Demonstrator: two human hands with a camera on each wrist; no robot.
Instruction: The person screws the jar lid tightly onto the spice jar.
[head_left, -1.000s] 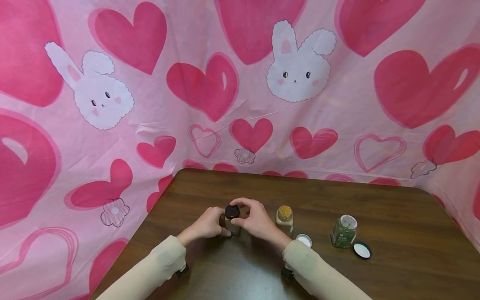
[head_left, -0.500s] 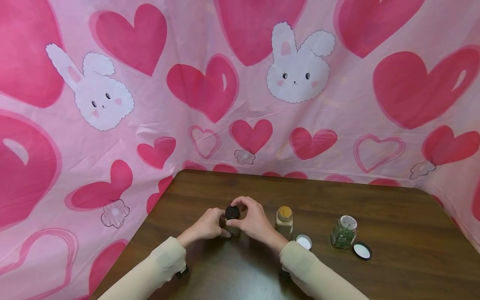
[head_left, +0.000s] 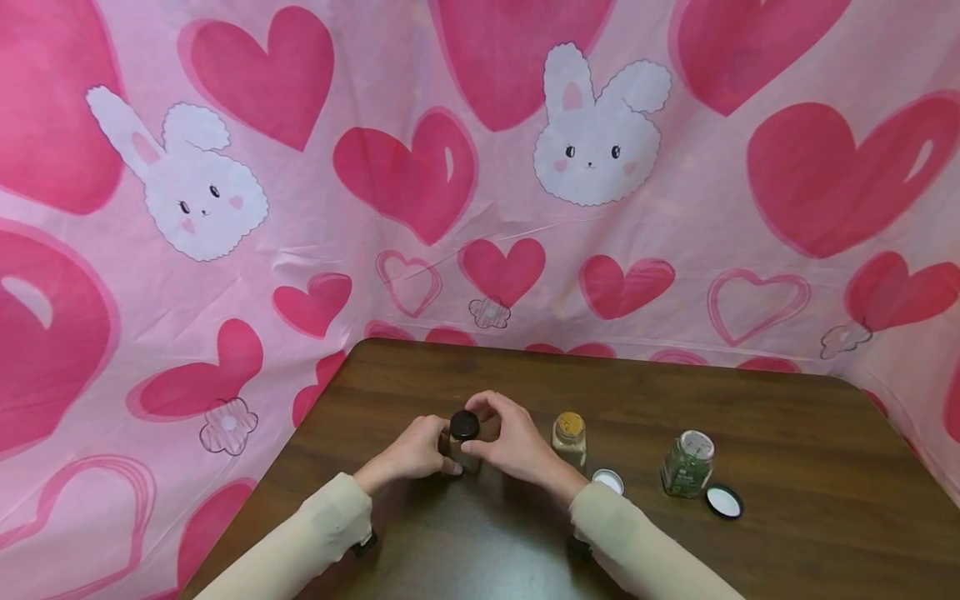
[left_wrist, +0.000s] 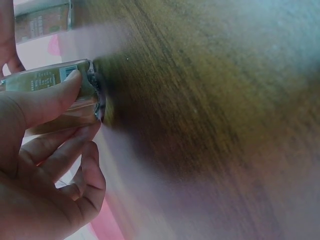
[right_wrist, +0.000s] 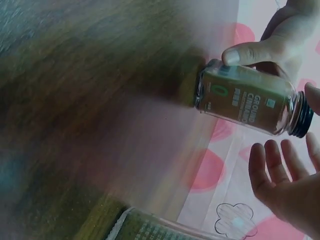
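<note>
A glass spice jar labelled ground cinnamon (right_wrist: 245, 97) stands upright on the table, topped by a black lid (head_left: 464, 425). My left hand (head_left: 412, 450) grips the jar low down. In the left wrist view its thumb (left_wrist: 55, 100) presses one side near the base, with fingertips against the other. My right hand (head_left: 517, 437) is at the top, its thumb and index finger on opposite sides of the lid. The other right fingers (right_wrist: 275, 162) are spread below the lid in the right wrist view.
To the right stands an uncapped jar of yellow powder (head_left: 569, 442), its upturned lid (head_left: 608, 481) beside it. Farther right is a jar of green herbs (head_left: 686, 467) with its black lid (head_left: 724, 502) lying upturned. A pink heart-printed cloth (head_left: 510, 192) hangs behind the brown table (head_left: 810, 467).
My right thumb and fingers have shifted round the lid, and the right wrist has swung slightly left, then back right. My left hand stays in place on the jar.
</note>
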